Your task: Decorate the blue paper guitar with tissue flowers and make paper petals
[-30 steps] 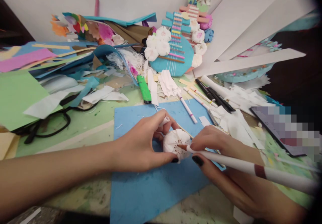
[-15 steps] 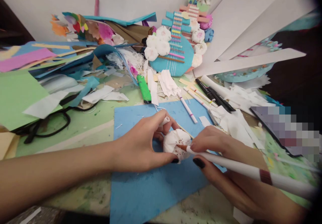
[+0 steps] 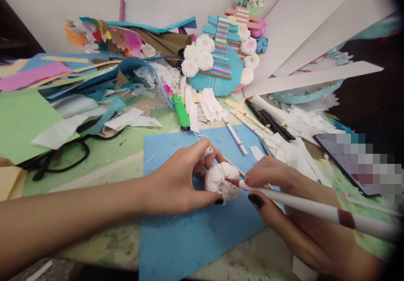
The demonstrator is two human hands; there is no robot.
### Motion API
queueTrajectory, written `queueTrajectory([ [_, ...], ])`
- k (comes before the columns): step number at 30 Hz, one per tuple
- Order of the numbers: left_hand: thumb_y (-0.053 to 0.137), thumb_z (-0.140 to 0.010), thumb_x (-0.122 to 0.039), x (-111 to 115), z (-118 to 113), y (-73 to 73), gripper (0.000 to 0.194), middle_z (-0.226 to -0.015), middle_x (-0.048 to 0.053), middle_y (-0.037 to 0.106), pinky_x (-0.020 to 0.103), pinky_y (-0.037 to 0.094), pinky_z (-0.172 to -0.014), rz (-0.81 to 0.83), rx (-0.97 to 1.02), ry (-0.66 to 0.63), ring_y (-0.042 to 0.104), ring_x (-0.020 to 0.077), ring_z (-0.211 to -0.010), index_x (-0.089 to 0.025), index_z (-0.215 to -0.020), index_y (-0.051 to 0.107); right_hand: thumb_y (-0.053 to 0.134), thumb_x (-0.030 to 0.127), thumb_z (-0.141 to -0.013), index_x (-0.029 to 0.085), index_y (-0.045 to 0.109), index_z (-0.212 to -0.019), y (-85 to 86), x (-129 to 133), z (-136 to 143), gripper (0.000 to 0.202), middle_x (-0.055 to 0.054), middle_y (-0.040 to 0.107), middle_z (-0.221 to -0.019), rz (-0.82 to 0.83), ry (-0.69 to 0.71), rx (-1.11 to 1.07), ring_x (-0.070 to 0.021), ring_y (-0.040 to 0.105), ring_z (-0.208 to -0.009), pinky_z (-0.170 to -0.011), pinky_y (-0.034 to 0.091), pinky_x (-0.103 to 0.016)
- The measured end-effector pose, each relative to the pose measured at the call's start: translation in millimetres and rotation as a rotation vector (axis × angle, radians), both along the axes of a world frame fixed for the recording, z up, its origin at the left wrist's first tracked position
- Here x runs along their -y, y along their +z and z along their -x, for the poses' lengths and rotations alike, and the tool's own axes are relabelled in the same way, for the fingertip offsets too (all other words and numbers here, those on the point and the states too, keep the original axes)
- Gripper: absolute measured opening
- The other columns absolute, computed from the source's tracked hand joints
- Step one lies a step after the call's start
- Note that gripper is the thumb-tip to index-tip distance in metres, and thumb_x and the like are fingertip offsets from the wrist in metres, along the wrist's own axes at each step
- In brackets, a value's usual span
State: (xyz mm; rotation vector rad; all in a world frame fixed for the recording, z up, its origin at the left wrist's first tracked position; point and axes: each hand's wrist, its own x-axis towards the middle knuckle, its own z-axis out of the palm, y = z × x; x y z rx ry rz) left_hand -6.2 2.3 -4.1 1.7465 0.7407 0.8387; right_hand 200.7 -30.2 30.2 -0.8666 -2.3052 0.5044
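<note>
My left hand (image 3: pixel 179 180) pinches a white tissue-paper flower (image 3: pixel 221 180) between thumb and fingers, with a small white cap (image 3: pixel 207 151) caught under the forefinger. The flower rests on a blue paper sheet (image 3: pixel 189 230) and has red dots in its middle. My right hand (image 3: pixel 274 184) grips a long white marker (image 3: pixel 315 209) with a brown-red tip. The tip touches the flower's centre.
Several pens (image 3: pixel 259 121) and a green marker (image 3: pixel 181 111) lie beyond the blue sheet. A blue paper guitar with white flowers (image 3: pixel 217 62) leans at the back. Black scissors (image 3: pixel 59 154), green paper (image 3: pixel 22 121) and scraps lie left; a phone (image 3: pixel 356 163) lies right.
The marker has slid a little to the right and its tip now sits slightly higher on the flower. My left hand has stayed still.
</note>
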Motion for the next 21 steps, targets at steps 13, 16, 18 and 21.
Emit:
queueTrajectory([
  [13,0.068,-0.069,-0.015,0.3,0.5,-1.0,0.037,-0.091,0.002,0.054,0.028,0.053,-0.065,-0.017,-0.032,0.000,0.058,0.0119,-0.074,-0.017,-0.095,0.042,0.048,0.009,-0.084,0.020,0.051,-0.098,-1.3,0.1,1.0,0.018,-0.002,0.058,-0.081,-0.042,-0.057,0.000,-0.0141,0.055,-0.076,-0.065,0.046,-0.028],
  [16,0.069,-0.069,-0.015,0.1,0.2,0.1,0.037,-0.085,0.000,0.053,0.029,0.053,-0.067,-0.013,-0.028,-0.002,0.058,0.0125,-0.074,-0.016,-0.096,0.044,0.048,0.009,-0.085,0.020,0.051,-0.098,-2.2,-0.6,3.5,0.018,-0.002,0.058,-0.082,-0.047,-0.055,0.044,-0.0137,0.055,-0.075,-0.064,0.045,-0.028],
  [18,0.069,-0.069,-0.017,-0.1,0.2,0.7,0.037,-0.082,-0.001,0.052,0.029,0.053,-0.068,-0.011,-0.032,0.000,0.058,0.0130,-0.074,-0.016,-0.096,0.044,0.047,0.009,-0.085,0.021,0.051,-0.098,-2.5,-0.6,4.6,0.017,-0.002,0.058,-0.082,-0.041,-0.068,0.057,-0.0133,0.055,-0.074,-0.064,0.045,-0.027],
  [21,0.069,-0.069,-0.016,-0.3,0.7,0.7,0.038,-0.086,0.001,0.054,0.029,0.053,-0.067,-0.013,-0.038,-0.001,0.058,0.0128,-0.074,-0.016,-0.098,0.044,0.048,0.009,-0.085,0.021,0.051,-0.097,-1.7,0.5,3.1,0.018,-0.002,0.058,-0.081,-0.038,-0.085,0.021,-0.0132,0.056,-0.074,-0.064,0.046,-0.027],
])
